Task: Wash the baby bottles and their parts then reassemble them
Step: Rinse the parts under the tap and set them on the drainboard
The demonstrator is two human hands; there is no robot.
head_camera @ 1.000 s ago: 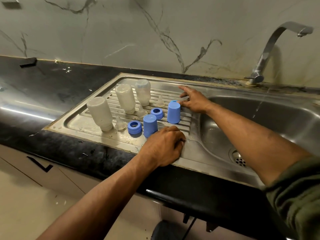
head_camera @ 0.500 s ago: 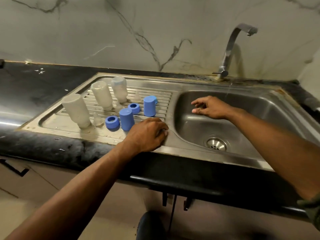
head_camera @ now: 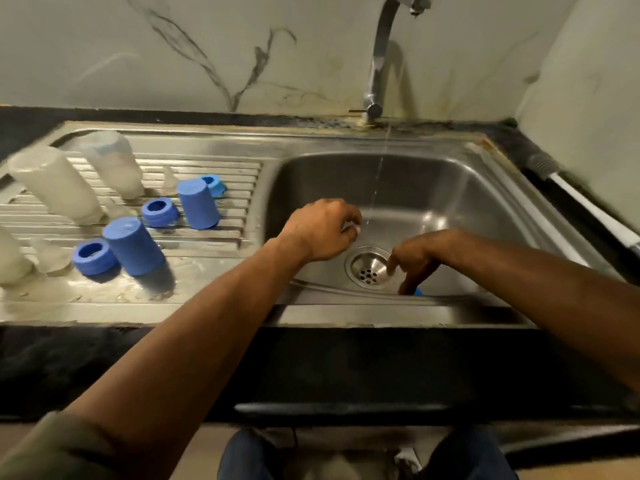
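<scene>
The right hand [head_camera: 414, 258] reaches down into the sink basin [head_camera: 450, 188] at lower centre-right of the frame, its fingers [head_camera: 393, 266] curled downward toward a small blue piece [head_camera: 418, 292] lying against the near wall of the basin, just right of the drain [head_camera: 369, 268]. Only a sliver of that piece shows, so whether the fingers have closed on it cannot be told. The left hand [head_camera: 323, 232] hovers over the basin left of the thin stream of water [head_camera: 375, 188] from the tap [head_camera: 381, 57]; its fingers are curled in, and something pale glints at the tips, too unclear to name.

To do this step well, the blue piece should be pinched firmly by its rim, since it is likely wet and slippery and sits close to the drain, then lifted under the stream and turned so water runs inside and out before it joins the others.

On the draining board [head_camera: 207, 168] at the left of the frame stand three cloudy bottles [head_camera: 55, 185], upside down, one cut by the frame edge. With them are two tall blue caps [head_camera: 199, 204], three blue screw rings [head_camera: 157, 211], and what look like three clear teats [head_camera: 169, 178], though these are faint and hard to count. The washed parts are all apart; none is reassembled yet.
</scene>
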